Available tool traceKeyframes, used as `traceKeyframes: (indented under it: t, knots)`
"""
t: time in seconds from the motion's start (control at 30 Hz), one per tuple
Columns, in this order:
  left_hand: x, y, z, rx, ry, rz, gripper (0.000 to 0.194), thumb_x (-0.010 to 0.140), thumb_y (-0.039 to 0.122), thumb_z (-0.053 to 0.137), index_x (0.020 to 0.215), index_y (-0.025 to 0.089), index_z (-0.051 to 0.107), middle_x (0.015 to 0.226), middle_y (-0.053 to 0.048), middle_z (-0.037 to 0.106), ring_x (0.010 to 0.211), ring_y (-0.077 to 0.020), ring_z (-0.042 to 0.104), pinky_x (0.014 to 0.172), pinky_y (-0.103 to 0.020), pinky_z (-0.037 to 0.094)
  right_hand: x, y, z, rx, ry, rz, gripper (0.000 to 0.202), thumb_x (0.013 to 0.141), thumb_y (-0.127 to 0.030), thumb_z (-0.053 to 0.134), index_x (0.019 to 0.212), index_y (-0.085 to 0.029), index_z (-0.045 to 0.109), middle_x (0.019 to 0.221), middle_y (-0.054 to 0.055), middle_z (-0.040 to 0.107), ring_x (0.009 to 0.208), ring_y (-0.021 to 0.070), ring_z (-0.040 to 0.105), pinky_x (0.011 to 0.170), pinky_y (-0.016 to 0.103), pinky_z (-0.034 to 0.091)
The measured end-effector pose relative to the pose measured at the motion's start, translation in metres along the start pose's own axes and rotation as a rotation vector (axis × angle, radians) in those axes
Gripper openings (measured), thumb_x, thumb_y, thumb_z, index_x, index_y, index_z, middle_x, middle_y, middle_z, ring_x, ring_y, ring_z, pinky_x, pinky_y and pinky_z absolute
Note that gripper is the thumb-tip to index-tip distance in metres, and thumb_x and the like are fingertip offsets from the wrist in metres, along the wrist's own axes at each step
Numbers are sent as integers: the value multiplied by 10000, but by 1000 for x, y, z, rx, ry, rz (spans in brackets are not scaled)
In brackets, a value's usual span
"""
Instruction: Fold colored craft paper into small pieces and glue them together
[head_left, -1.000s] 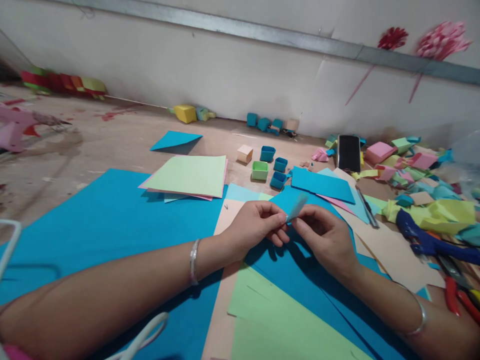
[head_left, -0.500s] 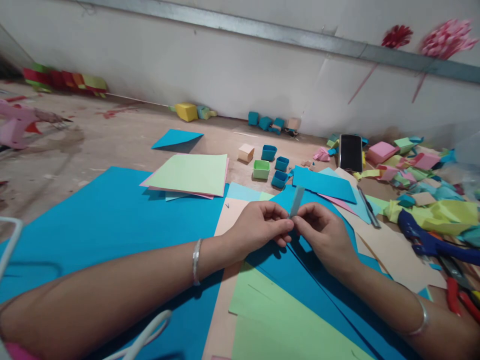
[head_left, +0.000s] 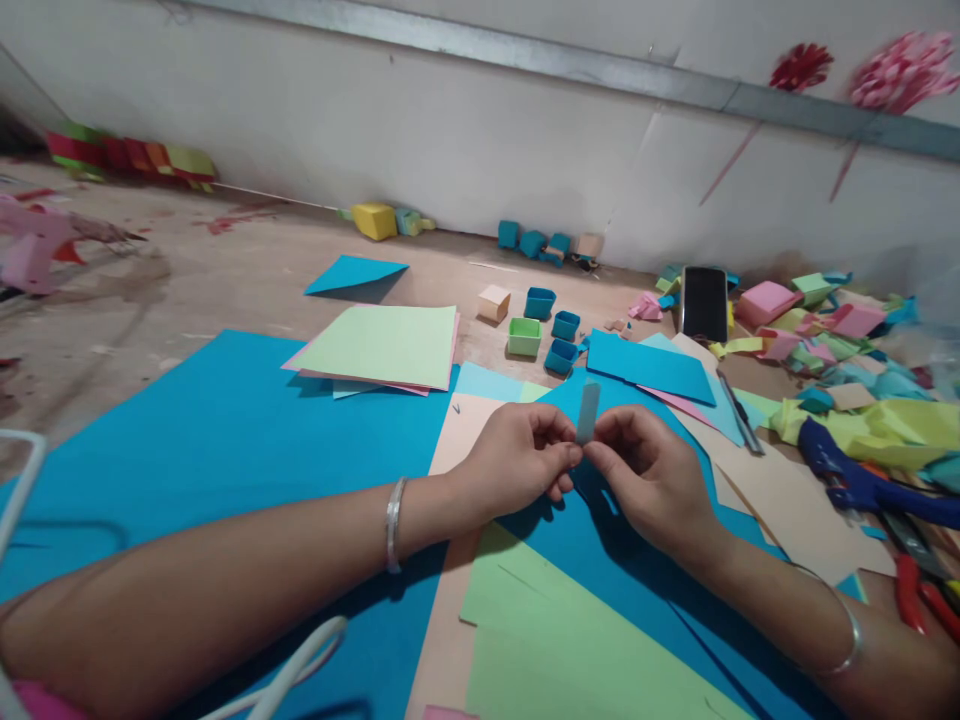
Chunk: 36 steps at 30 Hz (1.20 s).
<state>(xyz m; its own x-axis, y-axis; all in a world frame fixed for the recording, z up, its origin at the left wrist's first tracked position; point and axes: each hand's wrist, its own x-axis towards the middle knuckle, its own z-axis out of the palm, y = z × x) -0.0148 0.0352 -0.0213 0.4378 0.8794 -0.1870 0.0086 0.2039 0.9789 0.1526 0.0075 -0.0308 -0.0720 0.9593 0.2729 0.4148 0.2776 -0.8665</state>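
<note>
A small pale blue paper strip [head_left: 587, 411] stands upright between my two hands. My left hand [head_left: 517, 455] pinches its lower end from the left, and my right hand [head_left: 651, 472] pinches it from the right. Both hands hover over large blue sheets [head_left: 225, 430] and a pale green sheet [head_left: 555, 630] on the table. Each wrist carries a silver bangle.
A stack topped by a green sheet [head_left: 382, 347] lies ahead left. Small folded paper boxes [head_left: 541, 325] stand beyond my hands. A black phone [head_left: 703, 303], a heap of coloured scraps [head_left: 847, 350], a blue glue gun [head_left: 862, 480] and red-handled scissors [head_left: 919, 600] crowd the right side.
The strip, slanted to the right a second ago, now stands nearly upright and looks narrower. My fingers have closed in tighter around its base.
</note>
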Motion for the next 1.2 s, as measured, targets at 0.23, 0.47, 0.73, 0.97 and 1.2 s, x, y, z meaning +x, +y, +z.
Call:
traceKeyframes:
  t: [0.23,0.47,0.73,0.97,1.2]
  knots:
    - [0,-2,0,83,55,172,34,747,154,646,762,129,665,652,-3,611,525,-94,562,449,-189,490,4,-3,-1,131,9,-11,11,815,-208,639,809,-199,643,788,9,644,727,143,606,636,255,499]
    - [1,0,-1,71,54,109,101,757,154,633,712,117,716,638,-21,626,513,-93,581,501,-200,505,4,-1,-2,181,-23,49,33,807,-233,653,808,-201,646,774,7,627,697,142,593,611,263,495]
    - [-3,-1,-3,289,75,239,146,769,122,592,776,145,736,689,-19,643,546,-108,601,529,-210,496,1,0,-2,75,-30,-59,19,832,-199,634,844,-214,633,784,3,616,709,140,574,627,258,472]
    - [-2,1,-2,104,30,58,90,762,180,650,770,113,708,565,-17,633,485,-116,586,491,-224,494,3,2,-7,-96,-35,-290,87,842,-165,595,827,-226,655,779,30,664,733,171,624,664,305,500]
    - [1,-1,-5,-4,17,63,170,748,259,705,806,99,720,578,-27,641,511,-115,597,529,-229,502,6,4,-11,-312,-60,-512,210,831,-104,565,925,-244,690,896,60,695,813,179,660,709,306,530]
